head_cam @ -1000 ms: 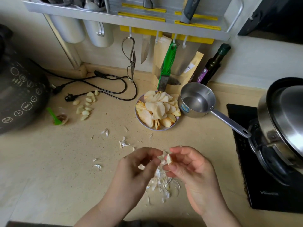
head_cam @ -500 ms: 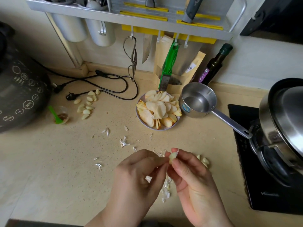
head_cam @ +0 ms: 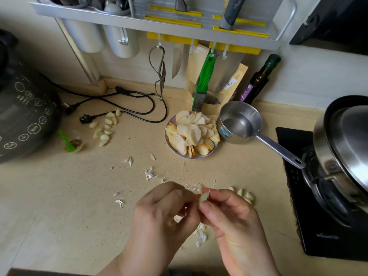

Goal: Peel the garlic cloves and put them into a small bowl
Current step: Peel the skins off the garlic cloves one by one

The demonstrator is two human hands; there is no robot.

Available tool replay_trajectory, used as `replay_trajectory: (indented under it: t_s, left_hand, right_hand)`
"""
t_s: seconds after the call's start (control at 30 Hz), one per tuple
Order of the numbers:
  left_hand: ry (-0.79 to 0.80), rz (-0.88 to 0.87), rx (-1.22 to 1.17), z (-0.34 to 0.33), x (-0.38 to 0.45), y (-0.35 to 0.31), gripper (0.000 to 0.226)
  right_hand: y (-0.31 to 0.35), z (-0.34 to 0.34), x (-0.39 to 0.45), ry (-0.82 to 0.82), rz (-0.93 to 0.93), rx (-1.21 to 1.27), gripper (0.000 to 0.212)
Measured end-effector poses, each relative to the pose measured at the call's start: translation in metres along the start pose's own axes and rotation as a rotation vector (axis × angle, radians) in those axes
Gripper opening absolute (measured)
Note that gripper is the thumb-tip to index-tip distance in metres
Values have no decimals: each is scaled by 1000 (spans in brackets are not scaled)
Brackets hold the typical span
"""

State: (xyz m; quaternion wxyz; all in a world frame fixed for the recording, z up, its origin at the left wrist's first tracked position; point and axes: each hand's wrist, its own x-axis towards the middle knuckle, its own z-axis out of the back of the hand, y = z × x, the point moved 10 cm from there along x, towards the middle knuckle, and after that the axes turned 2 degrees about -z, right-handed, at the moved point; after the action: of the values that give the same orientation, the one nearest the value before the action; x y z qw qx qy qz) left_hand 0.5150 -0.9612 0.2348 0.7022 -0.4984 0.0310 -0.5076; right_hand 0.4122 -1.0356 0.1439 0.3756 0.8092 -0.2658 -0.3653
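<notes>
1. Far left: dark cooker [head_cam: 25, 116]. Beside it, a small cup with a green spoon [head_cam: 66, 141], then a loose group of peeled garlic cloves [head_cam: 105, 127] lying on the counter [head_cam: 59, 196].
2. Centre back: plate [head_cam: 199, 157] heaped with apple slices; saucepan [head_cam: 239, 122] touching its right edge.
3. Centre front: garlic skins [head_cam: 150, 173] scattered on the counter.
4. Left hand [head_cam: 159, 216]: fingers curled, tips meeting the right hand at the clove.
5. Garlic clove [head_cam: 204, 196]: pinched upright between right thumb and fingers, above the counter.
6. Right hand [head_cam: 233, 218]: clamped on the clove. Just behind it, a few more cloves [head_cam: 246, 196].
7. Far right: lidded pot [head_cam: 344, 140].
</notes>
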Motion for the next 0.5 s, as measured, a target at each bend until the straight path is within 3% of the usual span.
replay_trajectory:
  t_s: [0.07,0.13,0.2,0.33,0.43,0.5]
  left_hand:
    - [-18,130,-77,3,1,14,13]
    - [-69,374,-171,8,-3,43,14]
    - [-40,499,-254,3,-8,59,21]
    - [189,414,-337,-20,-11,42,25]
    - [211,287,-173,-16,-7,33,10]
    - [213,254,-64,-12,-5,34,22]
  right_hand:
    - [0,-5,-1,56,-13,-33,50]
    - [3,-4,-3,66,1,-75,28]
    - [7,1,-4,34,55,-194,30]
    - [21,-6,-5,31,213,-491,46]
    - [33,-4,-7,-9,299,-659,53]
    - [42,-3,-8,-35,366,-761,55]
